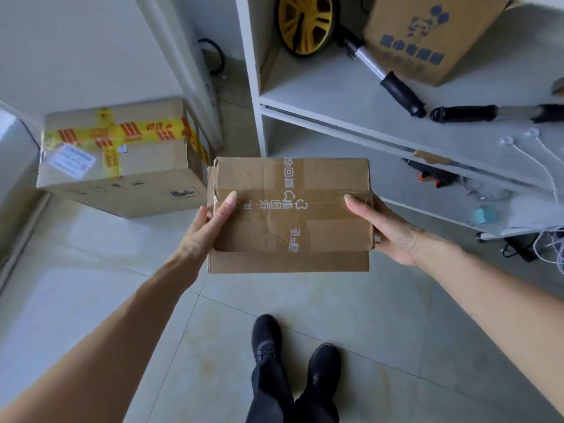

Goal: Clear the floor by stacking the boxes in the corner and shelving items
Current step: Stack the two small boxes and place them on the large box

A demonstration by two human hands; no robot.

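Observation:
I hold a small brown cardboard box [290,215], taped with white-printed tape, in the air at the centre of the head view. My left hand [207,227] grips its left side, thumb on top. My right hand [384,227] grips its right side the same way. A larger cardboard box [122,154] with yellow and red tape sits on the floor in the corner to the left, just beyond the held box. A white shelf unit [351,96] stands to the right.
On the shelf lie a yellow-wheeled measuring tool [308,22], black-handled tools [464,112], a printed cardboard box [433,38] and white cords [537,160]. Cables [549,248] trail on the floor by the shelf's foot. My two black shoes [293,361] stand on pale tiles.

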